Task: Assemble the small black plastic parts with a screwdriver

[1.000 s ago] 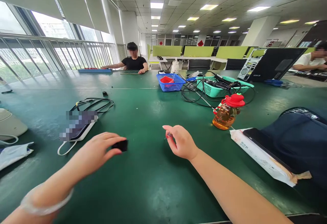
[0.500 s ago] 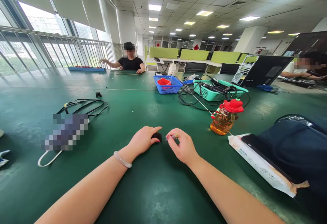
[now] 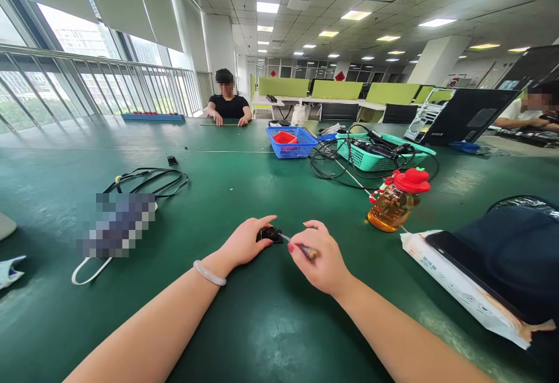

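Note:
My left hand point(image 3: 247, 240), with a pale bangle at its wrist, grips a small black block-shaped part point(image 3: 271, 234) between thumb and fingers on the green tabletop. What kind of part it is I cannot make out. My right hand point(image 3: 319, 255) pinches a small screwdriver point(image 3: 310, 251) with a short handle and a thin metal shaft. The shaft points left, its tip at or close to the right side of the black part. Whether the tip touches it is too small to tell.
A bottle with a red lid point(image 3: 395, 199) stands to the right, near a wipes packet point(image 3: 463, 290) with a black phone point(image 3: 471, 272) on top. Behind are a blue basket point(image 3: 293, 149) and a cable-filled green basket point(image 3: 371, 160). Black cables point(image 3: 151, 182) lie left. A person point(image 3: 227, 106) sits opposite.
The screwdriver has turned in my right hand so its handle tilts toward me and its shaft shows. My right fingers have spread. The person opposite has drawn one arm in.

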A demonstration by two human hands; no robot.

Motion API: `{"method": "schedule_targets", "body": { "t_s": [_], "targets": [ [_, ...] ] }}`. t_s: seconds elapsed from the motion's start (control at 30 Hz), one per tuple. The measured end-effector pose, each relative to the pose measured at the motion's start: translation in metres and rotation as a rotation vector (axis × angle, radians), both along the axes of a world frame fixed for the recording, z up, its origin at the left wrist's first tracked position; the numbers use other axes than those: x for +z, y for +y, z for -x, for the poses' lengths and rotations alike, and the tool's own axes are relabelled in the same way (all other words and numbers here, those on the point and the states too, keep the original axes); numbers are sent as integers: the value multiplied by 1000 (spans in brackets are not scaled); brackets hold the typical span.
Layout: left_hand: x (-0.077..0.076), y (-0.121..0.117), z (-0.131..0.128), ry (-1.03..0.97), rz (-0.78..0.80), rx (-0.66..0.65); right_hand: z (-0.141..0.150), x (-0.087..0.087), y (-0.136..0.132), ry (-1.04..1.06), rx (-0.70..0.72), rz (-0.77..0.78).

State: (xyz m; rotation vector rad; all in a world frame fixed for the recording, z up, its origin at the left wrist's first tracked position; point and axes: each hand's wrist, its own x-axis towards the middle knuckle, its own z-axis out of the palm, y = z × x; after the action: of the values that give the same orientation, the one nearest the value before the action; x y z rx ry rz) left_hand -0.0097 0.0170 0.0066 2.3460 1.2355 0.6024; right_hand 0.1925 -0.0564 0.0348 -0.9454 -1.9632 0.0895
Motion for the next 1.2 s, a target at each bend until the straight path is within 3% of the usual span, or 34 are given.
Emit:
{"method": "schedule_targets", "body": {
  "t_s": [0.13,0.4,1.2],
  "targets": [
    [3,-2,-2,23,-22,16,3,2,-5,-217,117,-165],
    [7,-1,-2,59,-11,7,9,-4,-6,-506,80,-237],
    [6,1,-3,57,-39,-43,5,-3,-5,-549,111,-317]
  ]
}}
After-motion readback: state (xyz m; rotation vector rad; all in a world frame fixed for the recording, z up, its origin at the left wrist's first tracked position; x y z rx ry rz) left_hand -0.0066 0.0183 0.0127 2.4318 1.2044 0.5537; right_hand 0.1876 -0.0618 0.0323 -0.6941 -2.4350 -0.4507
